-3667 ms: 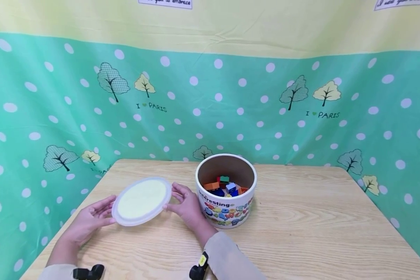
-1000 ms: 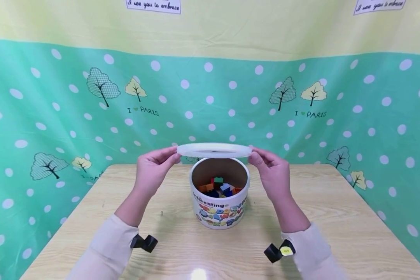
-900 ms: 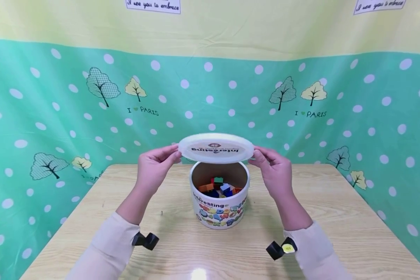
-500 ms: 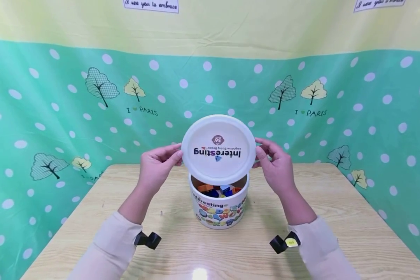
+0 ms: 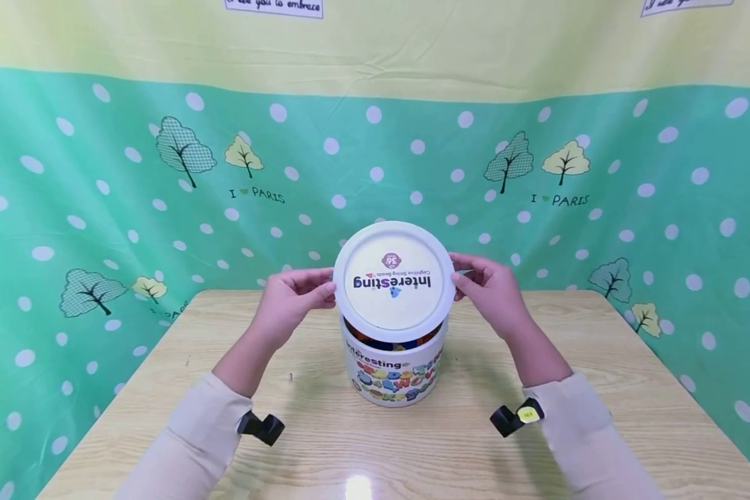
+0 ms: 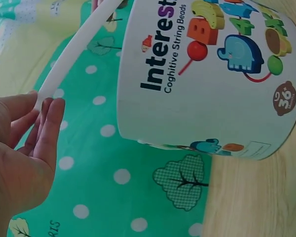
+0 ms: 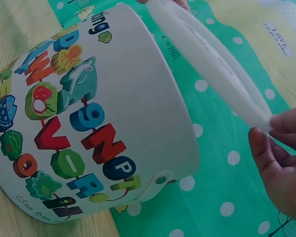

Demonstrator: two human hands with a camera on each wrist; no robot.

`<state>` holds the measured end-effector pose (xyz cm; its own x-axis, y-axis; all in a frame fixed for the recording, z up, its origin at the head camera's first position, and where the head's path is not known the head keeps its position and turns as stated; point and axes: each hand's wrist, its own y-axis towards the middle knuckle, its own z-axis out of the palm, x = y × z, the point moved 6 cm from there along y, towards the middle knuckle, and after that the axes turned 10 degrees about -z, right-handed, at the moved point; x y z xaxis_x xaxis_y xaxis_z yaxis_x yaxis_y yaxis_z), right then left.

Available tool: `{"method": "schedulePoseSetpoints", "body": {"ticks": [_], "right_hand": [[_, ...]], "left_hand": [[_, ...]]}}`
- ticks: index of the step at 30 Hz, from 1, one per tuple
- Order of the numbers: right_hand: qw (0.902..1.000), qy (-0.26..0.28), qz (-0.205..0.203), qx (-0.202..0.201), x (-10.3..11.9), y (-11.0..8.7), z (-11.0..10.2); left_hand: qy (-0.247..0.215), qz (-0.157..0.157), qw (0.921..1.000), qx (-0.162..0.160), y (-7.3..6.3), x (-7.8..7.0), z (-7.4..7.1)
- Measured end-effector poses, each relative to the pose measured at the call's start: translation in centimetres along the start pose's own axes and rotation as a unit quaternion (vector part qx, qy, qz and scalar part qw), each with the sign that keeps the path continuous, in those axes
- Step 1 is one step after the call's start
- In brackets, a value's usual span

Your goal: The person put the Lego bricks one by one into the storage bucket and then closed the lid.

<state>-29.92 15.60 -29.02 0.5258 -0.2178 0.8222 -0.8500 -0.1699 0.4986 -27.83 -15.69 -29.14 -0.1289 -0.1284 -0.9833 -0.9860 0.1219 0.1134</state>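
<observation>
A round white lid (image 5: 390,312) printed "Interesting", its lettering upside down in the head view, is held between both hands. My left hand (image 5: 294,298) pinches its left edge between thumb and fingers. On the opposite edge, my right hand (image 5: 490,288) pinches it the same way. Under the lid stands a white bucket (image 5: 394,378) with colourful letters and animals on its wall. Both wrist views show a gap between the lid (image 7: 212,64) and the bucket's rim (image 6: 122,74). A few coloured blocks (image 5: 406,344) show inside through the front gap; the rest are hidden.
The bucket stands on a pale wooden table (image 5: 225,396). Behind the table hangs a green dotted curtain (image 5: 375,173) with printed trees. A black wrist camera (image 5: 261,427) sits on the left sleeve, and another black camera (image 5: 516,418) on the right sleeve.
Both hands have carried the lid from left of the bucket to above it. Within the last second it has tilted to show its printed top and come down, covering most of the opening.
</observation>
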Motion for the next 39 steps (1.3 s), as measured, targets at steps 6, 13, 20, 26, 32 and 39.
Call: {"method": "schedulePoseSetpoints", "body": {"ticks": [6, 13, 20, 26, 32, 39], "right_hand": [[0.9993, 0.009, 0.022, 0.028, -0.9, -0.3, 0.0], [0.9975, 0.018, 0.053, 0.042, -2.0, -0.8, 0.3], [0.9938, 0.076, 0.043, 0.069, -2.9, -1.5, 0.4], [0.9877, 0.122, 0.046, 0.086, -4.2, -2.0, 0.8], [0.9931, 0.063, 0.037, 0.092, -5.1, -2.2, 0.8], [0.9918, 0.05, 0.033, 0.113, -5.8, -2.3, 1.1]], "left_hand": [[0.046, -0.03, 0.9978, 0.036, 0.2, 1.1, 0.2], [0.06, -0.065, 0.9949, 0.048, 0.3, 2.3, 0.7], [0.091, -0.075, 0.9922, 0.041, 0.1, 2.9, 0.7], [0.099, -0.091, 0.9899, 0.046, 0.1, 3.6, 0.7], [0.114, -0.098, 0.9874, 0.049, 0.1, 4.3, 0.9], [0.127, -0.097, 0.986, 0.051, 0.2, 4.8, 0.9]]}}
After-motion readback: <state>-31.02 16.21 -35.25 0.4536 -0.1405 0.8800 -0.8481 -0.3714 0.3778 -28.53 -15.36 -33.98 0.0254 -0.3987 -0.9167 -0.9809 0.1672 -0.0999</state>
